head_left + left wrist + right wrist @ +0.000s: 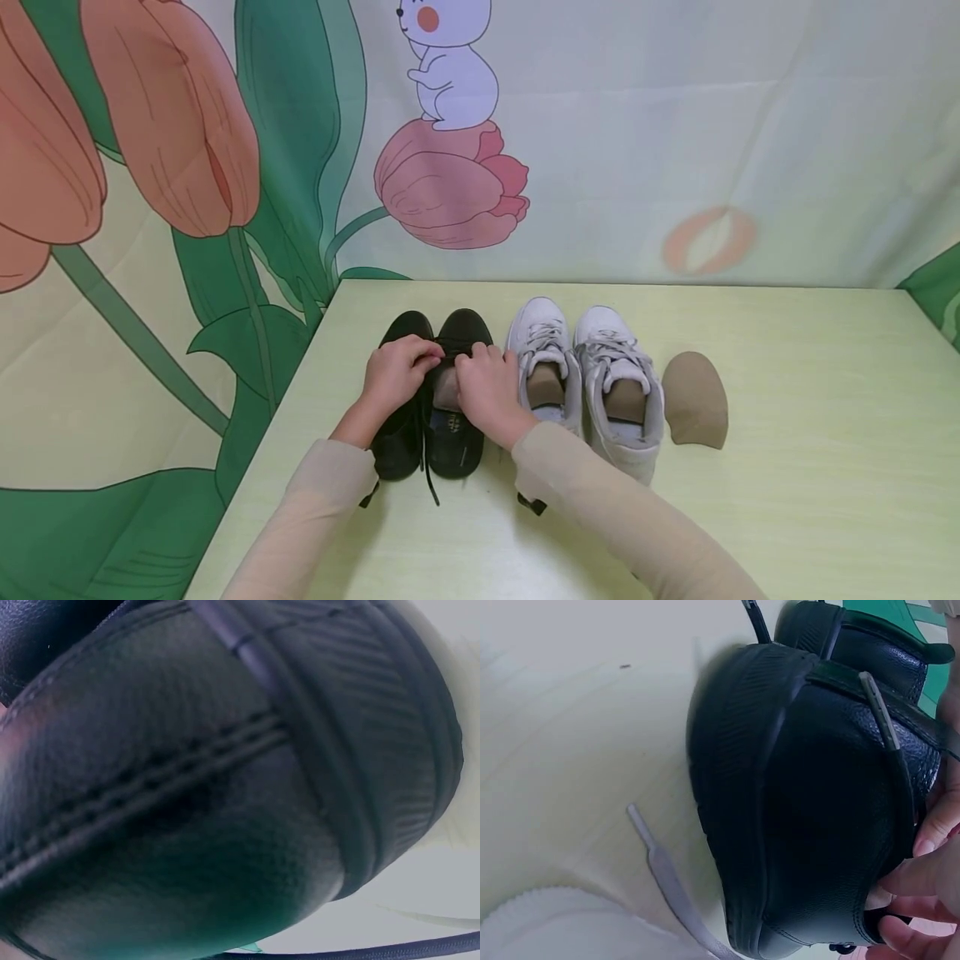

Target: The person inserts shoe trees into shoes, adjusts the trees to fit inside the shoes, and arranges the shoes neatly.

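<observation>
A pair of black leather lace-up shoes stands with toes away from me. Over the right black shoe (pixel 456 450) both hands meet at the laces. My left hand (pixel 401 371) pinches the black shoelace (pixel 429 475) from the left side, above the left black shoe (pixel 396 454). From the other side my right hand (pixel 491 387) bends over the shoe's opening, thumb and fingers pinching the lace at the edge of the upper, as the right wrist view shows. A brownish insert (pixel 447 390) shows inside that shoe. The left wrist view is filled by a black shoe's heel (pixel 360 750).
To the right stand two white sneakers (pixel 543 321) (pixel 600 329), with brown inserts (pixel 626 400) under their tongues. A loose brown insert (pixel 695 400) lies flat on the pale table (pixel 817 467) beside them. Behind hangs a cloth (pixel 637 150) printed with tulips.
</observation>
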Demonstrator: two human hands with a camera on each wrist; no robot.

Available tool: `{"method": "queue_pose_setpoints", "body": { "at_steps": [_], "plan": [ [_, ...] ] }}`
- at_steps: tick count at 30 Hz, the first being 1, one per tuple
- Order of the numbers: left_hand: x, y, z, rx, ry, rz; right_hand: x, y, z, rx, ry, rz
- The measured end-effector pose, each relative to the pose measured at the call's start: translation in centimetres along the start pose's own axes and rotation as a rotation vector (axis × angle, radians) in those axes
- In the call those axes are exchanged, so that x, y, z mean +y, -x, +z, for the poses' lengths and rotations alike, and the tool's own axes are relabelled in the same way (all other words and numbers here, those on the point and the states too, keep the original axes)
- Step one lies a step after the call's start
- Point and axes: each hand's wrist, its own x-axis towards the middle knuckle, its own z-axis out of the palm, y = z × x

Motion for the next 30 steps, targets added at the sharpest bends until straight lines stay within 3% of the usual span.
{"method": "queue_pose_setpoints", "body": {
  "at_steps": [20, 30],
  "plan": [
    [-0.01, 0.16, -0.09, 0.004, 0.0, 0.004, -0.12, -0.52, 0.81, 0.124, -0.112, 0.126],
    [-0.11, 0.2, 0.03, 0.008, -0.005, 0.016, 0.23, -0.32, 0.95, 0.051, -0.233, 0.123]
  ]
}}
